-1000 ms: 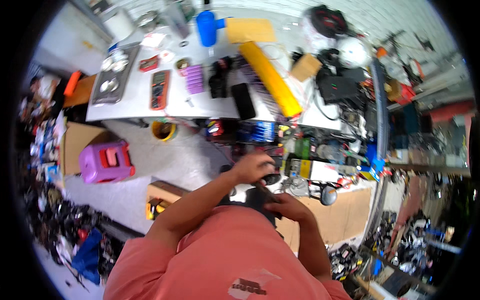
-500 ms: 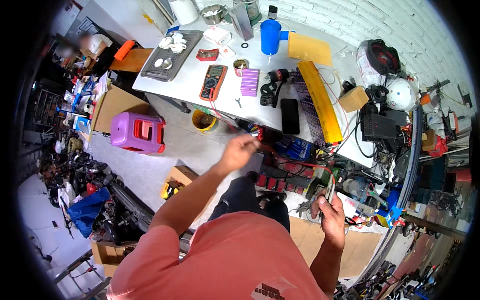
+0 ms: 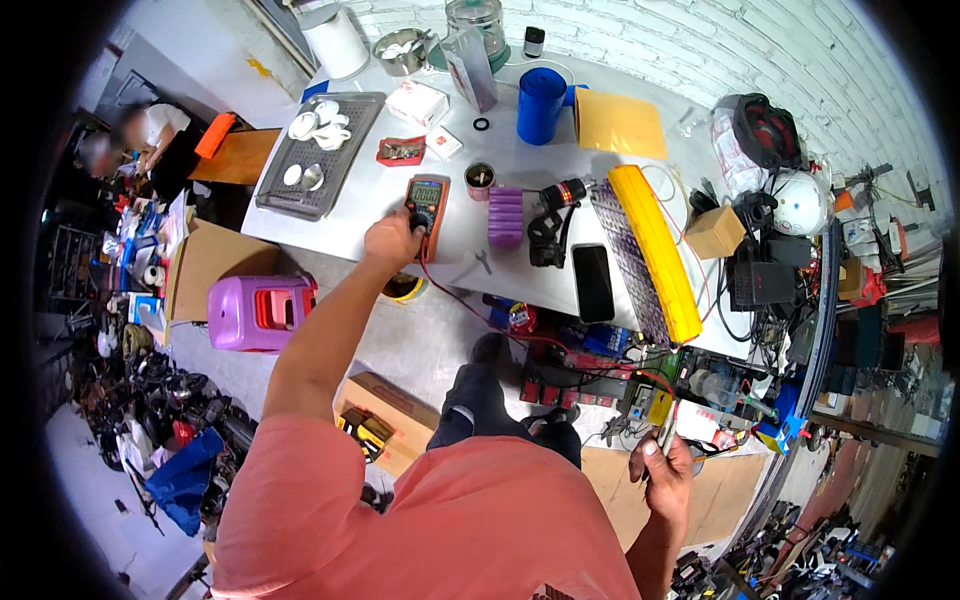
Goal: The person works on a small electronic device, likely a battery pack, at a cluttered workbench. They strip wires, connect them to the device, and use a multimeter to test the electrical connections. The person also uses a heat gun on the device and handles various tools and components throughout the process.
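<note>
On the near left of the white table lies an orange multimeter (image 3: 432,188) with a lit display. My left hand (image 3: 393,238) reaches out to it, fingers closed at its dial. A red test lead (image 3: 465,300) leaves the meter, hangs over the table edge and runs right toward my other hand. Low on the right, my right hand (image 3: 664,472) grips a slim, greyish test probe (image 3: 669,425), thumb along it. Whether a second probe is in that hand cannot be made out.
On the table are a purple battery pack (image 3: 505,216), a small wrench (image 3: 483,262), a black phone (image 3: 593,283), a yellow-edged pack (image 3: 655,255), a blue roll (image 3: 541,106) and a grey tray (image 3: 325,155). A purple stool (image 3: 240,313) and cardboard box (image 3: 405,400) stand on the floor. Another person sits far left.
My left hand has moved up and left from in front of the table onto the multimeter. My right hand keeps its grip on the probe, slightly lower. The view has shifted a little.
</note>
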`<state>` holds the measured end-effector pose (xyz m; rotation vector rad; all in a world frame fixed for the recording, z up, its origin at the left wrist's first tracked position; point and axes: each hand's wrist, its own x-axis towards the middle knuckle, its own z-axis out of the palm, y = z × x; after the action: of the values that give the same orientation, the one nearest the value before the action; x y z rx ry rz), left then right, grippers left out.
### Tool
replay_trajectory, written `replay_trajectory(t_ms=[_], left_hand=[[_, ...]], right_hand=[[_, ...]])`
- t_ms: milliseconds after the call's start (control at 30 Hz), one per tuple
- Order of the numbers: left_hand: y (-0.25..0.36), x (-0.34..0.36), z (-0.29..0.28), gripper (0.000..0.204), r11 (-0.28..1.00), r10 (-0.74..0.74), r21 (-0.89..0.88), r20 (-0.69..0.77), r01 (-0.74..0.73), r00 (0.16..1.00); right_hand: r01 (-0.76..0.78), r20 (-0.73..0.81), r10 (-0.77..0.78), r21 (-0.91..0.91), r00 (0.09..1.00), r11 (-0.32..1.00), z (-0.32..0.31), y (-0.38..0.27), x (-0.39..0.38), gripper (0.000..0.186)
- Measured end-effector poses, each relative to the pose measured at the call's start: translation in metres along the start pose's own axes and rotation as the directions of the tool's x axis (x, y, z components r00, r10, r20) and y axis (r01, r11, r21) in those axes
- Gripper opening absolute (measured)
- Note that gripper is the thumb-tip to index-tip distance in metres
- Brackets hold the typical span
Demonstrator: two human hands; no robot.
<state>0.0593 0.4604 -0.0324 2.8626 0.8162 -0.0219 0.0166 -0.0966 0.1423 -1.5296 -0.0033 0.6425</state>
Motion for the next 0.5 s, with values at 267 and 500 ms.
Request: replay_trajectory(t_ms=[267,500], left_hand=[[-0.002,0.041,-0.01,0.031,0.996,0.083,0.015,0.265,-0.09,0.961],[-0.018,0.053,0.017,0.025,0.995,0.101,-0.048,0.231,-0.092,0.968]], right_hand=[[-0.06,-0.086,0.067,0.08,0.994,0.995,0.099,-0.01,0.029,0.025],[-0.095,-0.167,0.102,0.047,0.981,0.994,0.127,-0.028,0.04,0.011]])
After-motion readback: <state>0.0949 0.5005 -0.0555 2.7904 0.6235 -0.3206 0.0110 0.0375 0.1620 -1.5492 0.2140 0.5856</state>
